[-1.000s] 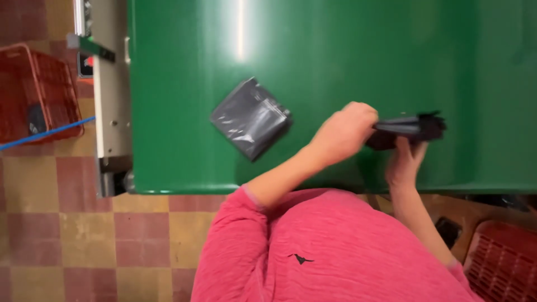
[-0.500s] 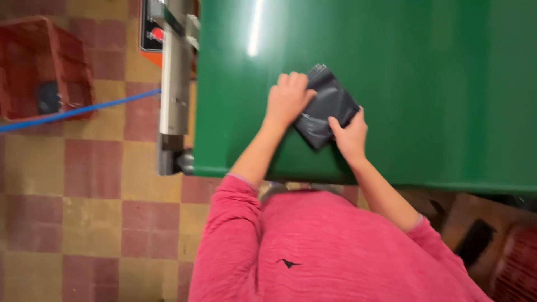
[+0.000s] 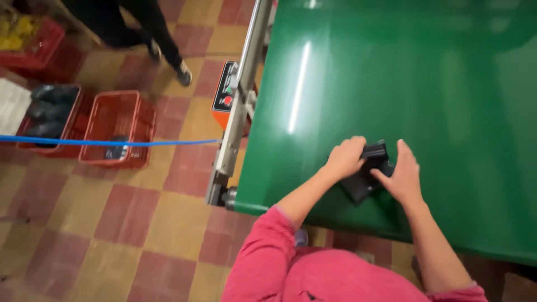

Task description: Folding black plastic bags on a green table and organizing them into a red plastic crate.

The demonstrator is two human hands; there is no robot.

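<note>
Near the front edge of the green tabletop (image 3: 391, 84), both hands meet on a small dark folded bag (image 3: 366, 178) that lies flat on the glossy surface. On that bag the left hand (image 3: 345, 158) is curled over the upper left part, fingers bent and gripping its edge. At the other side the right hand (image 3: 404, 174) lies with its fingers close together and nearly straight, the thumb stretched toward the bag and the palm pressing against its right side. Between the two hands only a strip of the dark material shows, so its full outline cannot be made out. Both arms come out of pink sleeves (image 3: 263, 246) at the bottom of the view.

Along the left side of the tabletop runs a metal frame (image 3: 238, 117) with an orange control box (image 3: 225, 94) fixed to it. Beyond that, on the checkered tile floor (image 3: 112, 223), stand red plastic crates (image 3: 114, 128), one of them holding dark bundles. Across the crates stretches a thin blue cord (image 3: 106, 142). At the top left another person's legs and shoes (image 3: 151, 33) show, well apart from the hands.
</note>
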